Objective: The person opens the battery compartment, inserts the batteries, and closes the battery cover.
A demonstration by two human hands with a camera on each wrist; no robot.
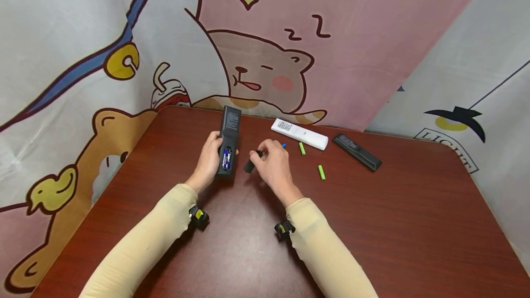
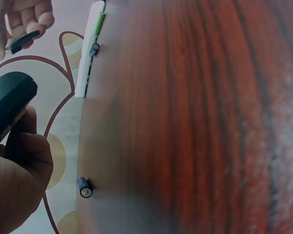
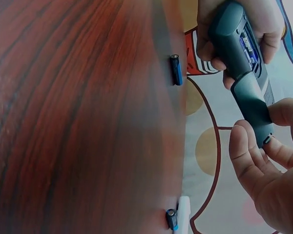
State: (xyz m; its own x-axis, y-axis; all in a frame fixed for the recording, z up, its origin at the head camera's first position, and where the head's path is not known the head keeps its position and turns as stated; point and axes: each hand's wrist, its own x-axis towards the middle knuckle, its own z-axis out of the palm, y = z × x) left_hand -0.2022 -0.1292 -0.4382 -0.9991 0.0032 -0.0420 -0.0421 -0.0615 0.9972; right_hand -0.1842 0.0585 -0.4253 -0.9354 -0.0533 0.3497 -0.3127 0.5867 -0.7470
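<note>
My left hand [image 1: 208, 159] grips a black remote control [image 1: 230, 125], its back turned up and held above the table. Its battery compartment is uncovered, and blue batteries [image 1: 226, 158] lie side by side in it. Between the thumb and fingers of my right hand [image 1: 274, 165] is a black battery cover [image 1: 249, 166], just right of the remote. In the right wrist view the cover [image 3: 251, 105] overlaps the remote's end [image 3: 227, 41]. A loose blue battery [image 3: 176, 70] lies on the table; in the head view it is hidden.
Beyond my right hand lie a white remote [image 1: 300, 134], a blue battery [image 1: 284, 145] and two green batteries, one nearer the white remote [image 1: 302, 149] and one closer to me [image 1: 321, 172]. Another black remote [image 1: 357, 151] is farther right. A patterned curtain [image 1: 352, 59] hangs behind the table [image 1: 393, 233].
</note>
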